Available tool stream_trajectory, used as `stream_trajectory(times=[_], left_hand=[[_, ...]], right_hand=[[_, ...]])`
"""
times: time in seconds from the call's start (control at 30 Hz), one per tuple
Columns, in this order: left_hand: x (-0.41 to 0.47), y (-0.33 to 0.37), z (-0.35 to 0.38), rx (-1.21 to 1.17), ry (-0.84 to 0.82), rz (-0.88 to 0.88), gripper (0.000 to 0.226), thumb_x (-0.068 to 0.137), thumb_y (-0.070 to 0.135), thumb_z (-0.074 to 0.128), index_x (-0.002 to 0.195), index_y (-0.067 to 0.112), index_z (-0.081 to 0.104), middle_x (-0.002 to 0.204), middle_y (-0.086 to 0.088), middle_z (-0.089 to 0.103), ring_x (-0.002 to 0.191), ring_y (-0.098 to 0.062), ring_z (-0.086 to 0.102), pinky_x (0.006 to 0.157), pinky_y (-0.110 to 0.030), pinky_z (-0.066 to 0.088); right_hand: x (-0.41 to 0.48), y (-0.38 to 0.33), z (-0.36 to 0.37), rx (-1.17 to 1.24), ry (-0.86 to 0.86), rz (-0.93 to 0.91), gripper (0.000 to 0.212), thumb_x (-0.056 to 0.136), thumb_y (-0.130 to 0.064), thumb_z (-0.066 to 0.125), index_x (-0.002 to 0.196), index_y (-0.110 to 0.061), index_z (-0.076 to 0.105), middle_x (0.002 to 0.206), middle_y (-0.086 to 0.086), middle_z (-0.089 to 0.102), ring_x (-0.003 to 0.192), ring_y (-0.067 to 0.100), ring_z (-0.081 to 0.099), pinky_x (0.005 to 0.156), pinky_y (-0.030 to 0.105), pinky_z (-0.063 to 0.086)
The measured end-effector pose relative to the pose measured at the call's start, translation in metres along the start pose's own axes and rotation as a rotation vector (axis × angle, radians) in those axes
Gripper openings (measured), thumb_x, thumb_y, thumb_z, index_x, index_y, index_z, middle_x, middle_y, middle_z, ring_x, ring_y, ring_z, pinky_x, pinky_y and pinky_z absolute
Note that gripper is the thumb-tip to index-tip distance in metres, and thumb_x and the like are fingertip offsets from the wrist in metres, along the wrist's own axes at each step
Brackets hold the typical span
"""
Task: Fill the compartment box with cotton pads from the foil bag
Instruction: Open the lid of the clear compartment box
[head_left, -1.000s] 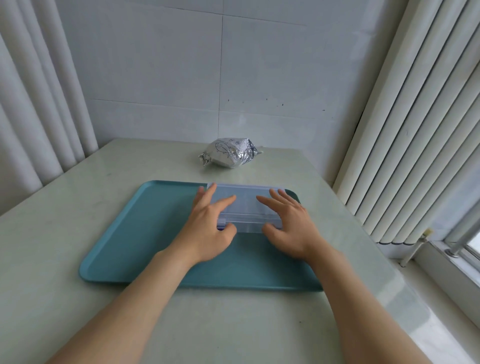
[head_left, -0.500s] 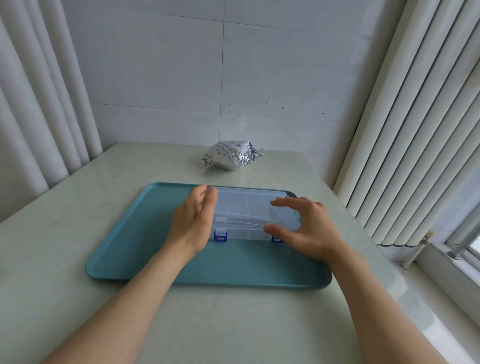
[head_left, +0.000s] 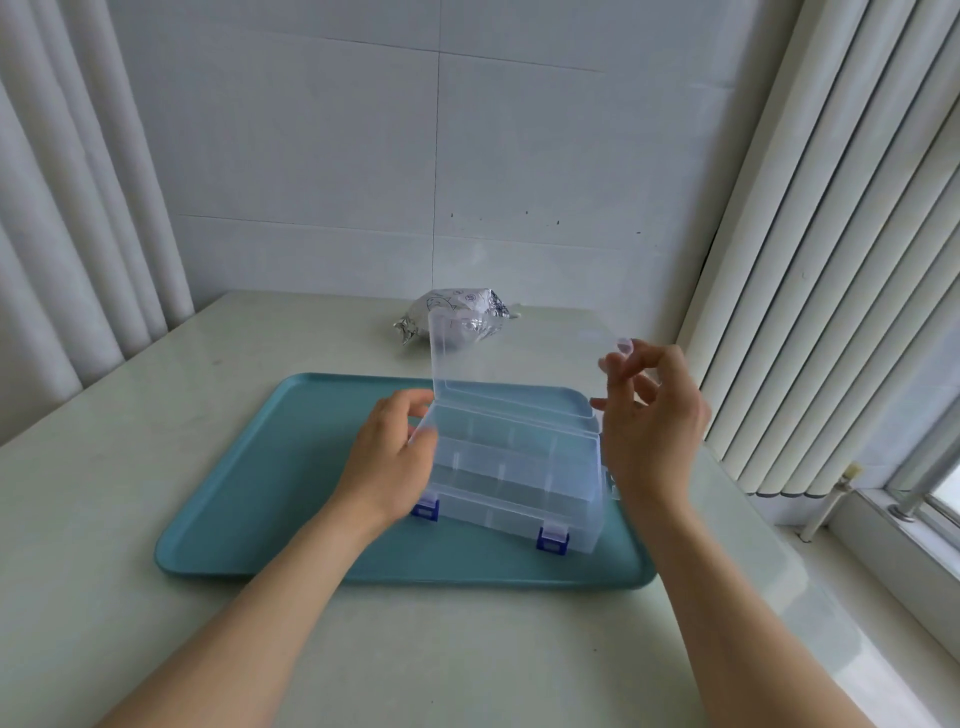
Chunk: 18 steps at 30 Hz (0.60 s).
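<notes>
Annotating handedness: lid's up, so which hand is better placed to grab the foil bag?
Left, probably. The left hand just holds the left end of the compartment box, and the foil bag lies behind that end. The right hand pinches the raised lid.

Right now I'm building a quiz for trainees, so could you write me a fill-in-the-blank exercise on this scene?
The clear plastic compartment box sits on a teal plastic tray; its two front latches are ____. The right hand pinches the top corner of the raised transparent ____. The left hand grips the box's ____ end. The crinkled silver foil bag lies on the pale ____, past the tray.
Missing: blue; lid; left; table.
</notes>
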<state>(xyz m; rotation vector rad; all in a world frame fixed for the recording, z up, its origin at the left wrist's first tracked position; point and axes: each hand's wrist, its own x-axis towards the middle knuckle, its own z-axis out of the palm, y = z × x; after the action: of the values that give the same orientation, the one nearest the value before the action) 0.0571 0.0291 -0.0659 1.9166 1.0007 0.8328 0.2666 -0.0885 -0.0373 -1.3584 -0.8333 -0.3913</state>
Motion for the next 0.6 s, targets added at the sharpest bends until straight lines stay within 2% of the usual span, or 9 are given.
stream_trajectory(times=[0.07,0.13,0.2,0.27,0.33,0.43,0.5,0.53,0.6], left_hand=[[0.001,-0.003,0.003,0.111,-0.094,0.025,0.065,0.095,-0.001,0.047,0.155,0.022,0.043,0.153,0.002,0.042,0.144,-0.019,0.042,0.114,-0.027,0.030],[0.001,-0.003,0.005,0.168,-0.166,0.046,0.076,0.094,-0.005,0.044,0.164,0.023,0.030,0.172,0.005,0.022,0.159,-0.012,0.019,0.123,-0.023,0.014],[0.001,-0.002,0.007,0.185,-0.202,0.053,0.075,0.098,-0.001,0.044,0.167,0.023,0.025,0.176,0.007,0.013,0.162,-0.008,0.010,0.122,-0.019,0.008],[0.003,-0.002,0.008,0.204,-0.210,0.057,0.069,0.102,0.006,0.045,0.167,0.020,0.026,0.176,0.007,0.013,0.161,-0.007,0.011,0.121,-0.017,0.008],[0.003,-0.001,0.010,0.231,-0.192,0.048,0.066,0.104,0.011,0.046,0.167,0.016,0.026,0.176,0.006,0.014,0.161,-0.008,0.012,0.119,-0.016,0.007],[0.002,0.001,0.012,0.260,-0.169,0.034,0.064,0.106,0.012,0.044,0.167,0.011,0.024,0.176,0.001,0.016,0.162,-0.012,0.013,0.121,-0.017,0.007],[0.000,0.002,0.015,0.259,-0.159,0.019,0.064,0.108,0.016,0.044,0.167,0.008,0.021,0.176,-0.001,0.014,0.162,-0.013,0.012,0.121,-0.018,0.007],[-0.002,0.004,0.016,0.258,-0.157,0.010,0.064,0.109,0.020,0.043,0.167,0.007,0.018,0.177,-0.002,0.011,0.162,-0.014,0.009,0.122,-0.018,0.005],[-0.004,0.007,0.019,0.253,-0.162,-0.004,0.067,0.111,0.026,0.041,0.168,0.005,0.011,0.178,-0.003,0.004,0.163,-0.013,0.003,0.121,-0.019,0.003]], right_hand=[[0.001,0.006,0.003,-0.103,-0.044,-0.022,0.020,0.101,-0.006,0.062,0.108,-0.022,0.072,0.123,0.000,0.072,0.100,0.015,0.075,0.063,0.021,0.060],[-0.001,0.010,0.007,-0.173,-0.184,0.044,0.043,0.096,0.003,0.057,0.129,-0.022,0.071,0.143,-0.001,0.064,0.112,0.012,0.070,0.071,0.009,0.054],[0.001,0.010,0.009,-0.235,-0.332,0.144,0.053,0.093,0.001,0.055,0.138,-0.022,0.067,0.161,-0.002,0.046,0.112,0.010,0.068,0.077,0.004,0.048],[0.002,0.011,0.007,-0.278,-0.467,0.238,0.053,0.092,-0.005,0.054,0.141,-0.023,0.065,0.170,0.000,0.029,0.114,0.019,0.071,0.089,0.016,0.051],[0.003,0.012,0.005,-0.312,-0.570,0.284,0.054,0.092,-0.007,0.053,0.143,-0.023,0.063,0.174,0.005,0.018,0.133,0.026,0.061,0.108,0.038,0.050],[0.002,0.011,0.005,-0.334,-0.560,0.273,0.052,0.091,-0.005,0.053,0.138,-0.021,0.067,0.170,0.011,0.029,0.144,0.028,0.050,0.118,0.045,0.043],[0.001,0.011,0.006,-0.380,-0.493,0.252,0.045,0.091,-0.006,0.057,0.132,-0.019,0.071,0.159,0.011,0.046,0.143,0.027,0.050,0.117,0.034,0.039],[0.000,0.012,0.006,-0.423,-0.473,0.238,0.041,0.091,-0.007,0.059,0.128,-0.017,0.073,0.149,0.010,0.055,0.138,0.026,0.053,0.112,0.026,0.036],[-0.001,0.011,0.005,-0.486,-0.457,0.258,0.038,0.088,-0.009,0.060,0.122,-0.015,0.075,0.129,0.009,0.067,0.118,0.024,0.061,0.095,0.022,0.037]])
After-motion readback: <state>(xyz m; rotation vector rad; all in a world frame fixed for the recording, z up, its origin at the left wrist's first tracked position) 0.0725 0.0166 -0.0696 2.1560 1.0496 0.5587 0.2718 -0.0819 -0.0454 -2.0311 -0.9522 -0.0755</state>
